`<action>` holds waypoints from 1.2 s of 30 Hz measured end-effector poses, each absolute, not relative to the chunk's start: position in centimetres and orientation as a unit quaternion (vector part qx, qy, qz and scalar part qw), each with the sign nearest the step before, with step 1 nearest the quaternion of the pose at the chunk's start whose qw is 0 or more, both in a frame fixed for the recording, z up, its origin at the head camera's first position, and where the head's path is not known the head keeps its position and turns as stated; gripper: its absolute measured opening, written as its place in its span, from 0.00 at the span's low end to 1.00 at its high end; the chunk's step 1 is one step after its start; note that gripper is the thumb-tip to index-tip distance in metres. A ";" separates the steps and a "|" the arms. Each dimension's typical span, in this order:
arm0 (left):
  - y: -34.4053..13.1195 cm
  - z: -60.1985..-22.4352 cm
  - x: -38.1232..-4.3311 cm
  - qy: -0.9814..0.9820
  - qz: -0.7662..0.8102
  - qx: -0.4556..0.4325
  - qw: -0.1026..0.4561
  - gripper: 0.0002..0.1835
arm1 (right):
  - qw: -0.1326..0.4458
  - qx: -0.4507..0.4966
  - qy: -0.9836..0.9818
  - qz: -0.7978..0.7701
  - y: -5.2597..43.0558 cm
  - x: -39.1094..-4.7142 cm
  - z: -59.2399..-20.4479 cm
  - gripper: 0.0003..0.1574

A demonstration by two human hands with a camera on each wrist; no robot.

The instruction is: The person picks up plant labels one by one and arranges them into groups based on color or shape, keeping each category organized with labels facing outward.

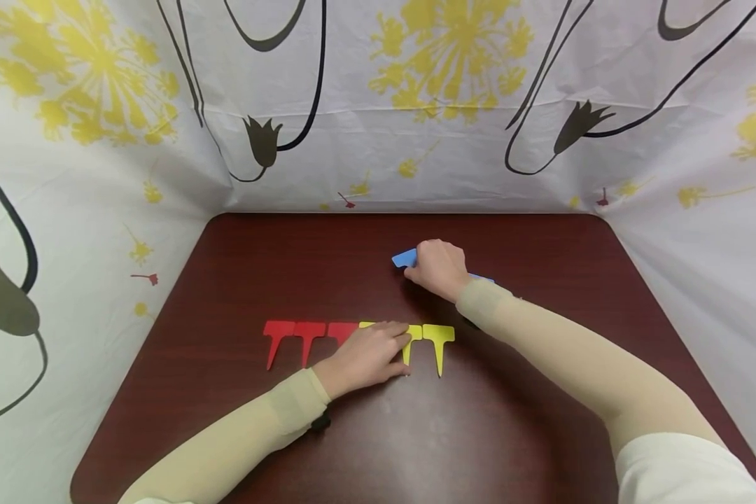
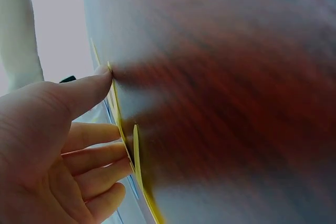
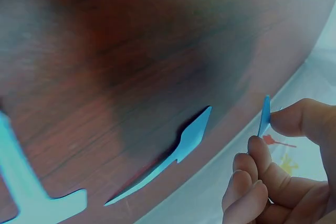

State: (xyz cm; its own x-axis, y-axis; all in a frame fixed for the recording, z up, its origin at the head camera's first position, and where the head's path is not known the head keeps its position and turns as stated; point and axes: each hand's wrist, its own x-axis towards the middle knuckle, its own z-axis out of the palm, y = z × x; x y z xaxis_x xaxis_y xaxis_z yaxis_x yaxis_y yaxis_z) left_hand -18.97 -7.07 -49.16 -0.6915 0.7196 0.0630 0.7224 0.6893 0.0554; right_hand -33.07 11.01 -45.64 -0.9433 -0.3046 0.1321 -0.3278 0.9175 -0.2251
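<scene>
My left hand (image 1: 368, 355) lies over the middle of a row of T-shaped plant labels. Its thumb touches the stem tip of a yellow plant label (image 2: 114, 100), and its fairly straight fingertips rest by the label's head. Red plant labels (image 1: 311, 329) run to the left of this hand; another yellow label (image 1: 439, 333) ends the row on the right. Farther back, my right hand (image 1: 439, 269) pinches a blue plant label (image 3: 264, 115) between thumb and forefinger, seen almost edge-on. Below that hand, a second blue label (image 3: 193, 136) and a third blue label (image 3: 31, 182) lie on the table.
The dark reddish-brown table (image 1: 239, 273) has rounded corners. A white flower-printed curtain (image 1: 353, 168) encloses its back and both sides. My right forearm (image 1: 561, 350) crosses the table's right half.
</scene>
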 end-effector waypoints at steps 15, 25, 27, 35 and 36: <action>-6.8 -49.2 -19.2 -0.917 -0.028 -0.397 0.026 0.32 | 0.052 0.159 -0.979 0.113 14.9 -29.3 -45.2 0.31; -6.7 -48.7 -19.0 -0.918 -0.018 -0.396 0.025 0.32 | 0.053 0.158 -0.981 0.101 17.3 -26.4 -44.8 0.31; -6.6 -48.7 -19.0 -0.918 -0.014 -0.396 0.026 0.33 | 0.056 0.157 -0.981 0.101 17.7 -25.9 -44.8 0.30; -6.7 -48.8 -18.9 -0.919 -0.006 -0.393 0.024 0.32 | 0.054 0.134 -0.983 0.109 19.2 -23.3 -45.7 0.30; -6.8 -48.8 -18.8 -0.920 -0.006 -0.392 0.023 0.32 | 0.050 0.131 -0.984 0.110 19.3 -23.0 -45.8 0.29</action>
